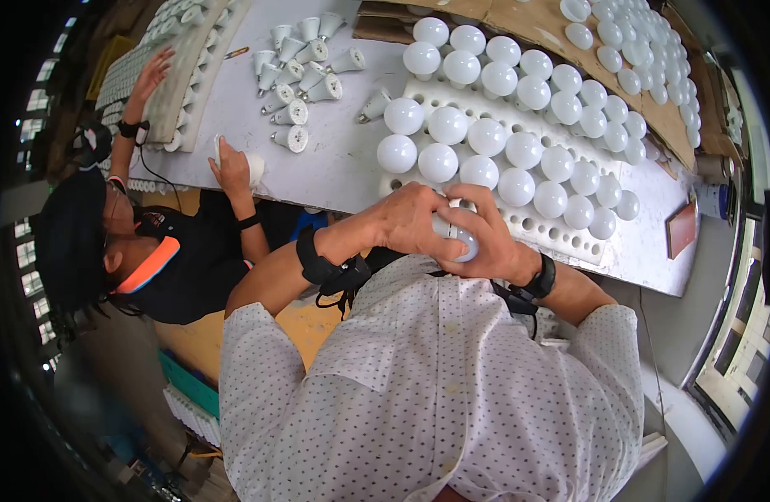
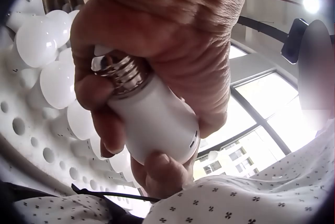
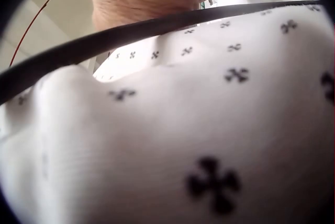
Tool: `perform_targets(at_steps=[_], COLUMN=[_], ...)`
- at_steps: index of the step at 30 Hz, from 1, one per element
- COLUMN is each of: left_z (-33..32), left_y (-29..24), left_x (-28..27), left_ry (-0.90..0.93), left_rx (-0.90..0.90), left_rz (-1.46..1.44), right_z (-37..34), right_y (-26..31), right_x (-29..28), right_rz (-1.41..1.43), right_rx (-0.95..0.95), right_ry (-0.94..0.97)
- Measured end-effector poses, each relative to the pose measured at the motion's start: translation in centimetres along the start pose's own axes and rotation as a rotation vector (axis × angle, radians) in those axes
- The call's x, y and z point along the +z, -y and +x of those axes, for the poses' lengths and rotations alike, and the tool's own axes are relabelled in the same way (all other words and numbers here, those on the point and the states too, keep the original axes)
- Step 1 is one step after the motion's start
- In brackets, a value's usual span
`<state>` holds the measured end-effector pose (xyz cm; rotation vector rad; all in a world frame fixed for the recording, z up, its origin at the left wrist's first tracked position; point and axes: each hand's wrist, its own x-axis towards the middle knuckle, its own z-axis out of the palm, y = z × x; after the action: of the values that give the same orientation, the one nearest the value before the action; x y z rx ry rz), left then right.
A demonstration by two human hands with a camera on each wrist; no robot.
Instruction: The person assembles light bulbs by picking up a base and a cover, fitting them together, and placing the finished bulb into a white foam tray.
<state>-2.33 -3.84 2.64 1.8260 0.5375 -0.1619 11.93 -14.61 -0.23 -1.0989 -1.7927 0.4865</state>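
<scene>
Both hands meet at the chest around one white bulb (image 1: 463, 238). The left hand (image 1: 412, 219) curls its fingers round the base end; in the left wrist view the bulb's white body (image 2: 157, 117) and metal screw cap (image 2: 125, 75) show within the left hand (image 2: 162, 36). The right hand (image 1: 490, 238) grips the bulb's other side, its fingers bent over the rounded part. Just beyond the hands, rows of round white bulbs (image 1: 486, 136) stand in a white tray with holes (image 1: 561, 226). A patterned shirt (image 3: 157, 130) fills most of the right wrist view.
White bulb housings (image 1: 290, 113) lie grouped on the table (image 1: 226, 109) to the left, one (image 1: 374, 105) beside the tray. At the left another person (image 1: 176, 259) reaches over the table. More bulbs (image 1: 632, 50) stand on cardboard at the back right, and a reddish-brown block (image 1: 680, 230) near the right edge.
</scene>
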Motion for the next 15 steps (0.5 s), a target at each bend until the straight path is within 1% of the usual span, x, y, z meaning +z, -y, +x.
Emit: perform_targets(at_steps=[1, 2, 3, 5, 6, 7, 9, 10, 11, 13, 14, 15], left_z=[0.0, -0.1, -0.1, 0.0, 0.3, 0.7, 2.0, 2.8, 3.2, 4.1, 3.7, 3.2], left_y=[-1.1, -1.9, -2.1, -2.6, -3.1, -3.1, -2.3, -2.1, -2.2, -3.1, -4.0, -3.4], left_x=[-0.2, 0.0, 0.3, 0.8, 0.8, 1.1, 1.7, 1.9, 2.1, 2.2, 1.3, 0.9], left_ry=[0.037, 0.077, 0.103, 0.006, 0.027, 0.055, 0.047, 0.083, 0.104, 0.089, 0.046, -0.094], left_rx=[-0.032, -0.061, -0.042, 0.084, 0.061, 0.091, 0.066, 0.123, 0.133, 0.123, 0.17, 0.221], left_rz=[0.081, 0.156, 0.156, 0.129, 0.129, 0.135, 0.058, -0.004, 0.004, -0.187, -0.065, -0.076], right_z=[-0.4, -0.6, -0.5, -0.3, -0.4, -0.6, -1.2, -1.8, -2.4, -4.1, -5.6, -7.3], right_y=[0.0, 0.0, 0.3, 1.2, 1.4, 1.3, 0.8, 0.9, 1.3, 2.2, 2.7, 3.2], right_x=[0.0, -0.3, -0.8, -1.8, -2.1, -2.5, -3.3, -3.8, -4.5, -6.7, -8.4, -10.7], right_rz=[0.1, 0.106, 0.084, 0.074, 0.065, 0.03, 0.117, 0.088, 0.074, 0.137, -0.003, -0.143], right_rx=[-0.031, -0.058, -0.037, -0.115, -0.085, -0.069, 0.063, 0.132, 0.142, 0.288, 0.342, 0.388], right_ry=[-0.057, -0.068, -0.079, -0.071, -0.082, -0.097, -0.05, -0.04, -0.057, -0.291, -0.461, -0.626])
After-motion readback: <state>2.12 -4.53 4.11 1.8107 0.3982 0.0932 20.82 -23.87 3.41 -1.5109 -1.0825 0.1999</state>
